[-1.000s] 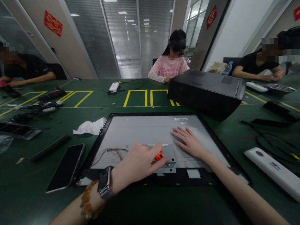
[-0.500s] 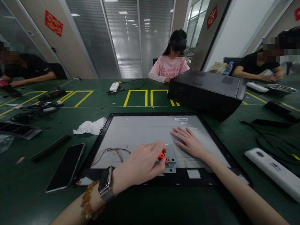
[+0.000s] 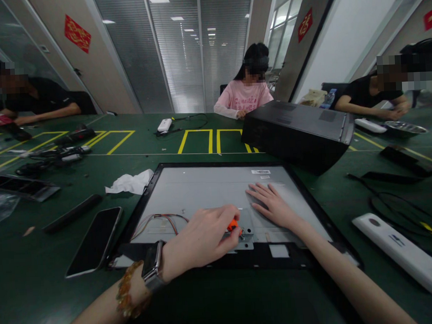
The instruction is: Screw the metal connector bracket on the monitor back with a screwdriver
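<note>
My left hand (image 3: pixel 214 233) is closed, its thumb and fingers pinching a small orange screwdriver (image 3: pixel 233 225). Its tip end meets a metal bracket (image 3: pixel 246 219) low on the back of a flat display panel (image 3: pixel 202 181); the rest of the tool is hidden by the fingers. My right hand (image 3: pixel 273 206) lies flat with spread fingers on the panel's grey metal back, to the right of the bracket. Thin coloured wires (image 3: pixel 168 215) curve over the panel left of my left hand. The panel has a black frame and lies on the green table (image 3: pixel 154 303).
A smartphone (image 3: pixel 95 241), a dark bar (image 3: pixel 73 213) and crumpled tissue (image 3: pixel 130 182) lie left of the panel. Behind its right corner stands a large black casing (image 3: pixel 297 134). A white elongated device (image 3: pixel 399 249) and black cables (image 3: pixel 393 207) are at right. Several people sit around the table.
The orange screwdriver has turned slightly between my left fingers. My right hand stays on the panel, and the panel has not moved.
</note>
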The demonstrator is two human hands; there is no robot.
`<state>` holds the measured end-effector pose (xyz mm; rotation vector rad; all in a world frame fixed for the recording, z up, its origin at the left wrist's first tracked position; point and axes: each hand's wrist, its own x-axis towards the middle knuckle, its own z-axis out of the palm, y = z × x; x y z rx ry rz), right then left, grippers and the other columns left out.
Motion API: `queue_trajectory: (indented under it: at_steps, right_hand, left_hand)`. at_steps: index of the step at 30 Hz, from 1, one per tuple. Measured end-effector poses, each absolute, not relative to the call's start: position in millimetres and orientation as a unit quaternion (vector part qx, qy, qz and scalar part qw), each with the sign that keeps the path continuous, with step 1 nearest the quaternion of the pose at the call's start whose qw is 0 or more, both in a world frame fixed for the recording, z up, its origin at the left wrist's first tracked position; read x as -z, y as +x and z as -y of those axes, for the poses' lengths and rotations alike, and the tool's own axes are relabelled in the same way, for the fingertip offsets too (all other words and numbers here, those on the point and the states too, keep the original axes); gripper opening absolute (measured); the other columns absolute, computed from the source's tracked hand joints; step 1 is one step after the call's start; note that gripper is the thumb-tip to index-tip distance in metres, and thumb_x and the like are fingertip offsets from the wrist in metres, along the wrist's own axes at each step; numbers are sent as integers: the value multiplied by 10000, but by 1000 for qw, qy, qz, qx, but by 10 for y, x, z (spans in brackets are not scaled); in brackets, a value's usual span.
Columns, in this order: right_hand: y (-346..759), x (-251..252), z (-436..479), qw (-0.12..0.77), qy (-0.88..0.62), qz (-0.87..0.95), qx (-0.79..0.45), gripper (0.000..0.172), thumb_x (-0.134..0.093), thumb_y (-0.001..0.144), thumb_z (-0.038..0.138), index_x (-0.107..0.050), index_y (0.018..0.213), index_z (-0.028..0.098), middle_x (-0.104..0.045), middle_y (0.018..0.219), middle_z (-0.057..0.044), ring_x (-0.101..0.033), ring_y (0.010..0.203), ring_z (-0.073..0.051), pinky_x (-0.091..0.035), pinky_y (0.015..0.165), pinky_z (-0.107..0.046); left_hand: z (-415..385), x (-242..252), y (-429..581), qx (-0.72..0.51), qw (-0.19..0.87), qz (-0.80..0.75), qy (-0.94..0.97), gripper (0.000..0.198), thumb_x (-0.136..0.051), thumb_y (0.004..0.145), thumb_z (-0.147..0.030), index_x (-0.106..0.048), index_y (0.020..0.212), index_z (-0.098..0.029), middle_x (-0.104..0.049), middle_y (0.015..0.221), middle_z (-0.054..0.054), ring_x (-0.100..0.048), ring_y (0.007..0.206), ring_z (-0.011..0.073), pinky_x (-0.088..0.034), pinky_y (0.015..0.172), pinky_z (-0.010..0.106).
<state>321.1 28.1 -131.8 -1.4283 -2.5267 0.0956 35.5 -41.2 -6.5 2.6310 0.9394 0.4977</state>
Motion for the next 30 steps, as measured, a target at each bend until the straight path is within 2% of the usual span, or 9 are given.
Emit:
queue_trajectory:
  at_steps: [4, 12, 19, 26, 30]
  right_hand:
    - [3211, 1312, -284, 117, -489, 864, -33, 479, -386, 1003, 412, -449, 1449, 251, -411, 1536, -75, -293, 1442, -287, -199, 1155, -586]
    - [3204, 1293, -274, 116, -490, 863, -40, 483, -378, 1008, 428, -435, 1459, 266, -404, 1541, -70, -290, 1444, -280, -205, 1154, -580]
    - [3214, 1309, -284, 121, -488, 864, -40, 486, -384, 1002, 437, -434, 1460, 281, -408, 1539, -69, -299, 1440, -285, -207, 1151, -588]
    - [3216, 1314, -285, 121, -490, 862, -42, 489, -378, 1004, 448, -433, 1460, 280, -409, 1538, -66, -304, 1437, -286, -206, 1149, -593]
    - [3209, 1309, -282, 123, -489, 863, -41, 482, -371, 1008, 437, -438, 1456, 273, -409, 1538, -67, -299, 1439, -286, -208, 1148, -593]
  left_hand:
    - [428, 34, 351, -160, 163, -334, 915, 175, -487, 941, -250, -495, 1098, -173, -655, 1025, 63, -656, 819, 204, -461, 686, 320]
    - [400, 39, 350, -168, 171, -343, 908, 182, -416, 969, -271, -516, 1073, -161, -671, 939, 61, -653, 766, 190, -460, 673, 306]
    - [361, 4, 267, -229, 160, -330, 901, 160, -408, 949, -266, -506, 1028, -167, -666, 881, 44, -631, 717, 171, -449, 650, 303]
    - [281, -126, 118, -237, 75, -369, 896, 89, -425, 868, -238, -500, 863, -192, -556, 607, -28, -508, 493, 134, -343, 506, 273]
    - [263, -135, 98, -225, 35, -381, 896, 95, -420, 857, -236, -502, 847, -189, -536, 579, -31, -499, 478, 137, -324, 492, 272]
